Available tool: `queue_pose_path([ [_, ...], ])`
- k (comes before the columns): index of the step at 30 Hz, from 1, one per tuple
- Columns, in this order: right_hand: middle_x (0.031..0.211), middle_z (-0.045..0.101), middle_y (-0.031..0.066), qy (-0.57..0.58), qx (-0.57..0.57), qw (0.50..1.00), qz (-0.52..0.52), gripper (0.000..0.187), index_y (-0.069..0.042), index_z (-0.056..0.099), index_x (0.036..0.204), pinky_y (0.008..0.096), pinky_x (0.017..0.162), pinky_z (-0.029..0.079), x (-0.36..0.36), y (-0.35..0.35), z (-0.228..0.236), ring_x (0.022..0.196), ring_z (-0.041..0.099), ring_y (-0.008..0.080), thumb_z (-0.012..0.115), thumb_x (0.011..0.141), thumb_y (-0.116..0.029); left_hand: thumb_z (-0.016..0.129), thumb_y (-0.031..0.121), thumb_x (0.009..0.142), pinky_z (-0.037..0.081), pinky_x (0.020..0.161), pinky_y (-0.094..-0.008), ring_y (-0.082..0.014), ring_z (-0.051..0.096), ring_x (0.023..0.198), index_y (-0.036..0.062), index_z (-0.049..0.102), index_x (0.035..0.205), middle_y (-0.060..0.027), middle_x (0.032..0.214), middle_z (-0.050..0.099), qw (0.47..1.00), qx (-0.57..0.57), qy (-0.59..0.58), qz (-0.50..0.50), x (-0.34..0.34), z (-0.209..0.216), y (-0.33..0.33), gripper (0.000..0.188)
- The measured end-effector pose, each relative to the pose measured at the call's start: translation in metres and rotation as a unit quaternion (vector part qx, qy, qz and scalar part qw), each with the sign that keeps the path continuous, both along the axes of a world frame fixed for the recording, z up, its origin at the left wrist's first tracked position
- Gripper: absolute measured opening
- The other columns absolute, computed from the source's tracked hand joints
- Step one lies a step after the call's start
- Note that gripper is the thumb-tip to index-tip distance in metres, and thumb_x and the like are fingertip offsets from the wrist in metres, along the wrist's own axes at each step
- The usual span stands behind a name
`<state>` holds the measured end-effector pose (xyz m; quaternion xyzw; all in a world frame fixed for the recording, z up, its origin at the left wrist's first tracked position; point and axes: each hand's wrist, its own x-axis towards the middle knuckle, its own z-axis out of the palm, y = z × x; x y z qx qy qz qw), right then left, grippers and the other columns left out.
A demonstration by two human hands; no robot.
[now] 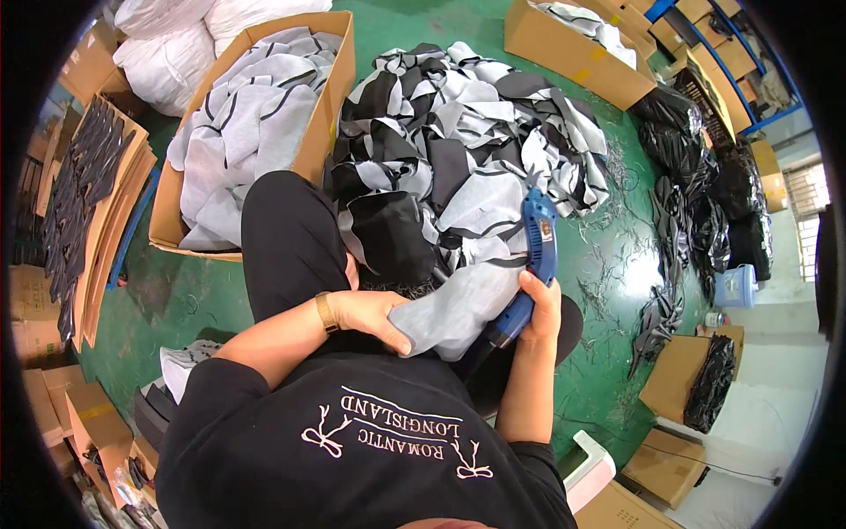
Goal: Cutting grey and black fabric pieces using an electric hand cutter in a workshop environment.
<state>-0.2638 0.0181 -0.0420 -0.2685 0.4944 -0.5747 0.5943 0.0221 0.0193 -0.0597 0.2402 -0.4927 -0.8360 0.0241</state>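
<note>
My left hand (368, 317), with a gold band at its wrist, is closed on the near end of a light grey fabric piece (463, 304) across my lap. In my right hand (541, 307) is a blue pair of electric scissors (538, 231), its head pointing away from me. The grey piece's right edge lies against the tool; whether the blades touch fabric cannot be seen clearly. Just beyond my hands a heap of grey, white and black fabric pieces (471, 132) covers the floor. A black piece (392, 236) lies beside my left knee.
An open cardboard box (342, 88) full of grey pieces stands at the left. Another box (577, 63) is at the far right. Black plastic bags (674, 132) and a blue bucket (735, 286) line the right side. Thin dark offcuts (608, 291) litter the green floor.
</note>
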Motion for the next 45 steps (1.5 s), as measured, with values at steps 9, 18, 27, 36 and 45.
queue_pose_path([
  [9,0.089,0.057,0.0025,0.062,0.057,0.996,-0.009,0.046,0.002,0.059,0.108,0.0255,0.072,0.044,0.016,-0.003,0.002,0.075,0.053,0.0125,0.076,0.071,-0.019,0.067,0.022,0.087,0.047,0.094,-0.0348,-0.0196,0.061,0.107,0.0022,0.049,0.126,-0.0088,0.117,0.061,0.854,0.188,0.338,0.347,0.006,0.028,-0.012,0.048],
  [18,0.089,0.061,0.0047,0.104,0.070,0.992,-0.017,0.036,0.001,0.061,0.104,0.0276,0.072,0.047,0.016,-0.003,0.003,0.077,0.058,0.0141,0.075,0.076,-0.016,0.051,0.022,0.097,0.050,0.090,-0.0322,-0.0159,0.061,0.104,0.0042,0.050,0.127,-0.0069,0.115,0.062,0.852,0.152,0.236,0.441,0.002,0.033,-0.023,0.034],
  [27,0.086,0.063,0.0027,0.259,0.049,0.965,-0.003,0.035,0.002,0.063,0.102,0.0234,0.071,0.043,0.025,-0.003,0.003,0.074,0.056,0.0111,0.076,0.076,-0.016,0.046,0.035,0.099,0.056,0.079,-0.0358,-0.0182,0.066,0.091,0.0032,0.055,0.112,-0.0084,0.103,0.065,0.821,0.099,0.197,0.526,-0.006,0.032,-0.031,0.035],
  [36,0.085,0.061,0.0019,0.248,0.015,0.960,0.131,0.044,0.002,0.060,0.104,0.0250,0.065,0.047,0.084,0.009,0.028,0.071,0.056,0.0084,0.080,0.070,-0.017,0.052,0.034,0.097,0.052,0.085,-0.0318,-0.0180,0.063,0.098,0.0023,0.051,0.119,-0.0078,0.109,0.062,0.846,0.085,0.191,0.490,-0.028,0.034,-0.014,0.039],
  [45,0.084,0.061,0.0046,0.335,-0.043,0.935,0.109,0.050,0.002,0.057,0.106,0.0274,0.067,0.048,0.083,0.007,0.038,0.074,0.057,0.0111,0.081,0.067,-0.017,0.064,0.019,0.091,0.056,0.075,-0.0276,-0.0142,0.064,0.093,0.0012,0.060,0.111,-0.0064,0.104,0.065,0.893,0.061,0.104,0.434,-0.033,0.035,-0.012,0.028],
])
